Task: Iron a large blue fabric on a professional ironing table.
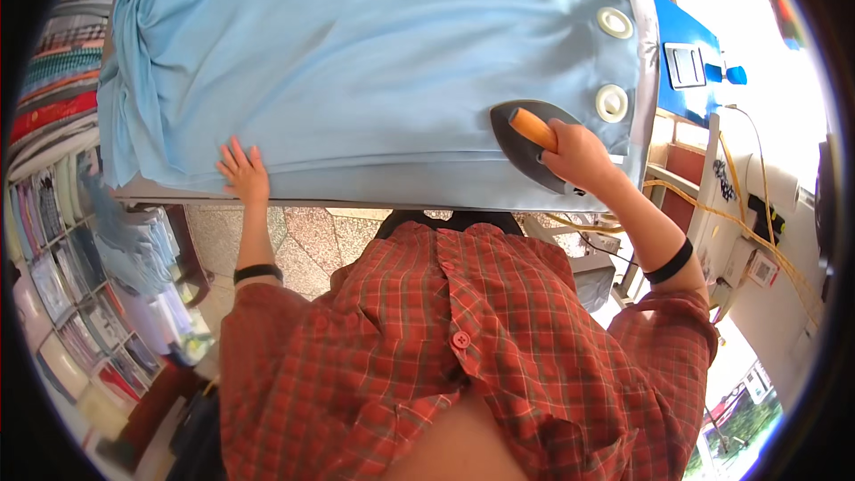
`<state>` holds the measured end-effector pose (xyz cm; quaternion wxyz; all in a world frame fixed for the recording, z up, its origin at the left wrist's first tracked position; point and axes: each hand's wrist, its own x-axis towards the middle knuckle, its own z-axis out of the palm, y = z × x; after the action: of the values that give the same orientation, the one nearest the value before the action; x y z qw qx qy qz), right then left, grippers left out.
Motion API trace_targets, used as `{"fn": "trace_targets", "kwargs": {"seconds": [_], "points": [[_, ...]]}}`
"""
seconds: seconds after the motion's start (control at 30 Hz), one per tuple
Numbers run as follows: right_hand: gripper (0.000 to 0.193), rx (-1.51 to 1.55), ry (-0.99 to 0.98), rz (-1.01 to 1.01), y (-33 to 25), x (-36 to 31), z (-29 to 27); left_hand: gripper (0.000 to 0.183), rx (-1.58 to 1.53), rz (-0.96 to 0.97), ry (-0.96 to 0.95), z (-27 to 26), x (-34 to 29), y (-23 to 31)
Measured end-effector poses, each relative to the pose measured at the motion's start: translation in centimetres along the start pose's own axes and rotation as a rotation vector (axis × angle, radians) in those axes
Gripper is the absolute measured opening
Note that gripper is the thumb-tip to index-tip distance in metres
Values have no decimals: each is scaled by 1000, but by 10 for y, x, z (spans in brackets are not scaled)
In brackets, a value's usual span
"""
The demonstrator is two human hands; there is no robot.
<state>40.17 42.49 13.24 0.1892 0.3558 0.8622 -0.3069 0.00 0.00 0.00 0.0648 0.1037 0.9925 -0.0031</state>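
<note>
Far left, shelves (62,125) hold folded fabrics in many colours. The left hand (243,171) lies flat with fingers (233,150) spread and released, pressing the near edge of the light blue curtain (356,62), which covers the ironing table (178,191) and hangs bunched over its left end. Further right, the right hand (579,156) is clenched around the orange handle (533,129) of the grey iron (525,147); the soleplate rests on the cloth beneath the fingers, near the curtain's right edge. Just beyond the iron sit three white eyelet rings (612,102) (sewn in a row). At far right a blue panel (681,58) and yellow cords (712,214) show.
</note>
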Motion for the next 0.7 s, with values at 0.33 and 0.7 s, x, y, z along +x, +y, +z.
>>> {"fn": "trace_targets", "kwargs": {"seconds": [0.33, 0.7], "points": [[20, -213, -210, -282, -167, 42, 48, 64, -181, 56, 241, 9, 15, -34], [28, -81, -207, -360, -361, 89, 135, 41, -1487, -623, 2, -11, 52, -90]]}}
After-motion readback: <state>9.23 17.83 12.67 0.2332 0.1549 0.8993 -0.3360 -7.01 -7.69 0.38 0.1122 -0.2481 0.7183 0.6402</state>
